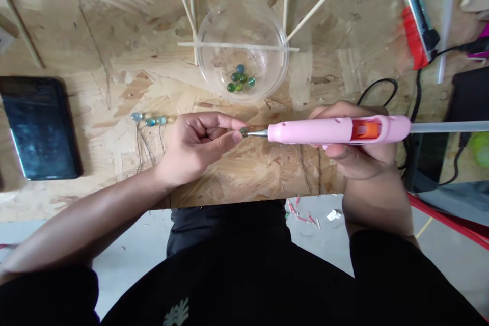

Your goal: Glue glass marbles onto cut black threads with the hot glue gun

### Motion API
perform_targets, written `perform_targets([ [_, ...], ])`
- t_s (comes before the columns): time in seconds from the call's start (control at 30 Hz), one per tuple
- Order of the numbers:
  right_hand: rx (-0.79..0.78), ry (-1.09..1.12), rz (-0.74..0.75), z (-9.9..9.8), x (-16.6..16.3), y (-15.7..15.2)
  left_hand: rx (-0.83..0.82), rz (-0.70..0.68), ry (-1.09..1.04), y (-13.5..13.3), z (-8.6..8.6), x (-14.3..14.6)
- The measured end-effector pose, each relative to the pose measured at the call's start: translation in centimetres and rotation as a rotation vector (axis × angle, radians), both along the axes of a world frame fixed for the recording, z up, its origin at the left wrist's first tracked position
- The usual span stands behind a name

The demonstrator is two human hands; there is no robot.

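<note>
My left hand (200, 147) pinches a dark marble (244, 132) between thumb and fingertip, above the front part of the wooden board. My right hand (355, 155) is wrapped round a pink hot glue gun (311, 130), with a translucent glue stick (451, 126) sticking out of its back end. The metal nozzle points left and meets the marble, or nearly so. Behind my hands, a clear plastic bowl (214, 81) holds several green and blue marbles (239, 78). Left of my left hand lie light blue marbles (150, 122) with thin strings attached.
A black phone (40, 127) lies at the left. Thin wooden sticks (324, 0) rise around the bowl. At the right are a red-handled box cutter (416, 35), a loose glue stick (446, 20) and black cables (416, 97). The board's front edge is close to my body.
</note>
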State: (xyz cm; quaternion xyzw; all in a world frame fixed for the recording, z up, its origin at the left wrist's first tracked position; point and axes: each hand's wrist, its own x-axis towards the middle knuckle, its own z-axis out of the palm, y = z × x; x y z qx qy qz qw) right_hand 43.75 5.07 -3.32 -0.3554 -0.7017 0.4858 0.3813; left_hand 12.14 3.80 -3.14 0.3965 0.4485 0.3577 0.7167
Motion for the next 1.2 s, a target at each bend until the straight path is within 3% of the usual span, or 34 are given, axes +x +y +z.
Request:
perform_targets([
  [1.2, 0.053, 0.045, -0.032, 0.72, -0.88, -0.07, -0.029, -0.028, -0.043, -0.06, 0.26, -0.12],
])
